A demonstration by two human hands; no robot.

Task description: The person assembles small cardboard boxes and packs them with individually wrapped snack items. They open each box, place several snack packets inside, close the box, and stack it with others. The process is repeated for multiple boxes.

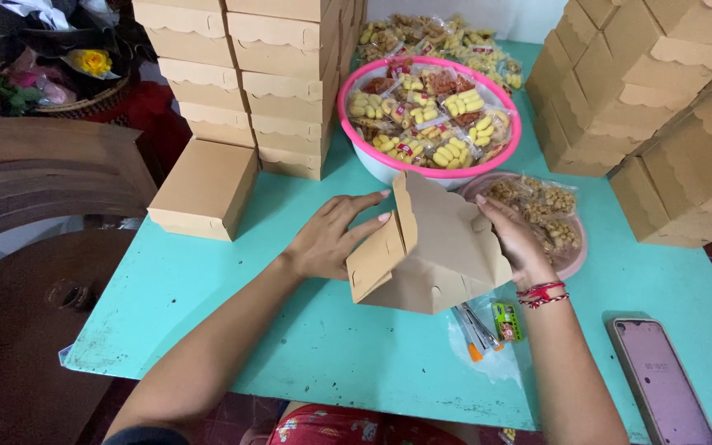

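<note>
A brown cardboard box (430,255) with its flaps up is held over the middle of the turquoise table (306,346). My left hand (329,236) grips its left side, fingers on the side flap. My right hand (514,241), with red bracelets at the wrist, holds the right side. Behind the box stands a pink-rimmed basin (354,124) full of packets of yellow snacks. A pink plate (574,259) with bags of brown snacks lies just behind my right hand.
Stacks of closed brown boxes (278,82) rise at the back left, one single box (205,188) beside them, and more stacks (661,115) at the right. A phone (661,379) lies front right. A clear bag of pens and a lighter (488,325) lies under the box. A wooden chair (35,181) stands left.
</note>
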